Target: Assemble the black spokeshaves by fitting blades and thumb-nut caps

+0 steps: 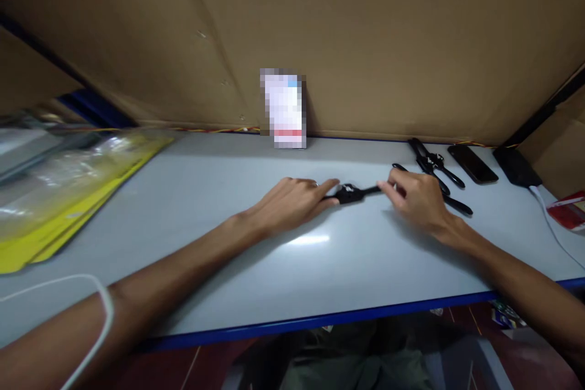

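A black spokeshave (350, 194) lies level between my two hands, low over the middle of the white tabletop. My left hand (299, 200) is closed round its left handle, with thumb and forefinger near the metal-fitted body. At the other end, my right hand (415, 198) pinches the tip of the right handle between thumb and fingers. Just behind and beside my right hand lie more black spokeshaves (437, 161), overlapping one another; my hand partly hides one of them (458, 205).
A dark phone (473, 164) and a black flat device (518, 167) with a white cable lie at the right. A blurred-out lit screen (286, 109) leans on the cardboard wall (365, 42). Yellow-edged plastic packets (91, 189) cover the left side. The table's blue edge (320, 319) runs in front.
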Demonstrator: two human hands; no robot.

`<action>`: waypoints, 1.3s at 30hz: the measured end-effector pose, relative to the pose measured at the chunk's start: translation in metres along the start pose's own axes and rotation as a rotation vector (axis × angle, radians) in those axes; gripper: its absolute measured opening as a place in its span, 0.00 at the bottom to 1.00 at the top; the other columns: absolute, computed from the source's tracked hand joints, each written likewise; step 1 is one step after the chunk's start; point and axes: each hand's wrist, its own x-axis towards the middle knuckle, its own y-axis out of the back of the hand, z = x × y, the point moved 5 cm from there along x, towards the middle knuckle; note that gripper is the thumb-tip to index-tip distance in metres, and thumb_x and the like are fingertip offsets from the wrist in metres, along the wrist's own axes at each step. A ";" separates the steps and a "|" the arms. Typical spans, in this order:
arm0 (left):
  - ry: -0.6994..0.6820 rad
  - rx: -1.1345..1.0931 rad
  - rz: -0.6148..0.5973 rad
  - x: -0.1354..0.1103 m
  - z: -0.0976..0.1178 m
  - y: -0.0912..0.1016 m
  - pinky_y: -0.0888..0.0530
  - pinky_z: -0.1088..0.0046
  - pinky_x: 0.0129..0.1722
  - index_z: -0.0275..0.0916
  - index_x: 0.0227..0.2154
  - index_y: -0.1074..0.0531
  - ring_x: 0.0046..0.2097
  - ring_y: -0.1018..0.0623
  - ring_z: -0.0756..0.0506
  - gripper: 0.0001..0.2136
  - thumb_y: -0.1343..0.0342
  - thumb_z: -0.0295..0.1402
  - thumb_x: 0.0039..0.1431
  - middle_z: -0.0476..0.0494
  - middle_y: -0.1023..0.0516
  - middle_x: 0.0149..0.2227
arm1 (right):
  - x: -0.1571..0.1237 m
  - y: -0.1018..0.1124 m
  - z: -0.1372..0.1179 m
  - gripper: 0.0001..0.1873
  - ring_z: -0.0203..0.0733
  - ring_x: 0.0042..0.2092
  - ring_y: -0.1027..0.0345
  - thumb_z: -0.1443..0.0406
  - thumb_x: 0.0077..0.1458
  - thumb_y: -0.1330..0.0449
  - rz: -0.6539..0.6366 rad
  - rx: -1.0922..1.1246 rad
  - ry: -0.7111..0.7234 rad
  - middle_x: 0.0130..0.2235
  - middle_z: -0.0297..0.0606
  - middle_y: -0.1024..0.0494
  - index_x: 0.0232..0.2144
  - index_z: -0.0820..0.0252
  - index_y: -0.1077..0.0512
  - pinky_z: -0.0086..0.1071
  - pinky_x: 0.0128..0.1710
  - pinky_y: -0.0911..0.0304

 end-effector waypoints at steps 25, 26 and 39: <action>0.244 -0.038 0.011 -0.004 -0.042 -0.009 0.32 0.69 0.28 0.38 0.57 0.31 0.34 0.20 0.41 0.22 0.63 0.41 0.72 0.39 0.19 0.36 | -0.043 -0.006 -0.047 0.17 0.52 0.51 0.29 0.78 0.60 0.51 -0.124 0.069 0.445 0.47 0.48 0.18 0.40 0.67 0.23 0.50 0.59 0.37; 0.241 -0.041 0.012 -0.004 -0.042 -0.009 0.32 0.69 0.28 0.38 0.57 0.31 0.35 0.20 0.42 0.22 0.63 0.41 0.72 0.39 0.19 0.36 | -0.047 -0.005 -0.051 0.17 0.52 0.52 0.28 0.77 0.60 0.51 -0.125 0.083 0.482 0.47 0.48 0.18 0.39 0.66 0.23 0.50 0.60 0.38; 0.252 -0.046 -0.004 -0.009 -0.044 -0.012 0.31 0.66 0.26 0.43 0.57 0.33 0.33 0.21 0.39 0.25 0.69 0.46 0.72 0.38 0.19 0.37 | -0.092 -0.022 -0.079 0.03 0.43 0.52 0.25 0.65 0.64 0.40 -0.125 0.080 0.647 0.42 0.39 0.16 0.35 0.55 0.29 0.39 0.61 0.32</action>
